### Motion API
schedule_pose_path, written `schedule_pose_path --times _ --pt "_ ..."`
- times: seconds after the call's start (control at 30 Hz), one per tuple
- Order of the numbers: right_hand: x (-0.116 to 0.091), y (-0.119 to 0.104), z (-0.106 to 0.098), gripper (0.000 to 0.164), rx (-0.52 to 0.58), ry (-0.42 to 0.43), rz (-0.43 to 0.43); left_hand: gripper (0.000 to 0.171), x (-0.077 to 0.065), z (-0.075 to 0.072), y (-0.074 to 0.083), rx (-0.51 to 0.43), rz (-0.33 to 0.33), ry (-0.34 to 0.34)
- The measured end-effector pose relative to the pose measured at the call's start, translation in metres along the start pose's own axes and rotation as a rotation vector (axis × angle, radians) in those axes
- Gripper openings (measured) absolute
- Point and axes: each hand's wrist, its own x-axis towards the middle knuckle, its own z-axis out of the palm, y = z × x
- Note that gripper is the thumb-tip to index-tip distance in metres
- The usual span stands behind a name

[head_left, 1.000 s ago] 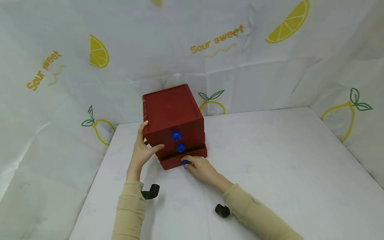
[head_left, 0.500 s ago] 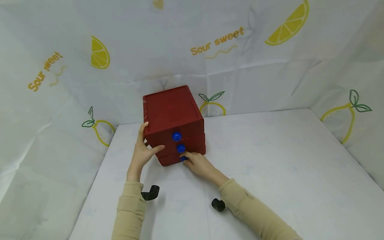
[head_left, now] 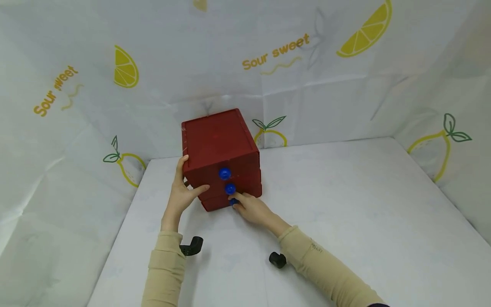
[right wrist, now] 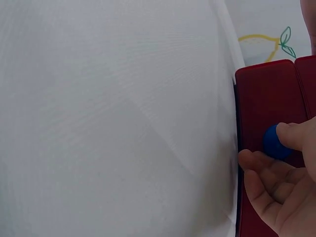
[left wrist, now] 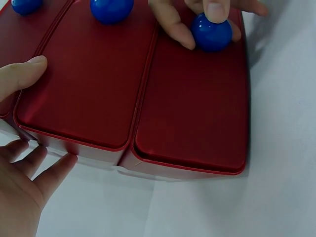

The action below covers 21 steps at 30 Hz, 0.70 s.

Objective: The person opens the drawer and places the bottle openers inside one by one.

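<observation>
A red cabinet with stacked drawers and blue round knobs stands at the back of the table. My left hand grips its left front edge, thumb on the front and fingers along the side. In the left wrist view the bottom drawer sits in line with the middle drawer. My right hand pinches the lowest knob between thumb and fingers. Directly above are the middle knob and top knob, both untouched.
Behind the cabinet rises a white cloth backdrop printed with lemons and lettering. White cloth covers the table. A black fitting juts from the left sleeve, and another black fitting from the right.
The bottom drawer has slid back into the cabinet, and the dark gap above it has gone. My right hand moved inward with the knob. The left hand stayed on the cabinet's edge.
</observation>
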Motion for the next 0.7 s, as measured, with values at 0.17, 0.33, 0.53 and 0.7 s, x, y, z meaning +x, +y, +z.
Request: schedule_pose_path --times 0.17,0.33,0.53,0.7 --pt "-0.003 -0.002 -0.007 0.031 -0.011 -0.052 0.007 0.097 0.000 -0.002 0.000 0.025 0.000 -0.018" --pt "-0.009 -0.006 -0.021 0.038 -0.048 -0.051 -0.012 0.105 0.001 -0.004 0.002 0.063 -0.001 -0.027" --pt "-0.024 -0.003 -0.042 0.043 -0.036 -0.056 -0.031 0.108 -0.007 -0.003 0.015 0.079 -0.023 -0.058" --pt "-0.042 0.006 -0.069 0.049 -0.083 -0.021 -0.031 0.102 -0.019 -0.003 0.028 0.051 -0.019 -0.069"
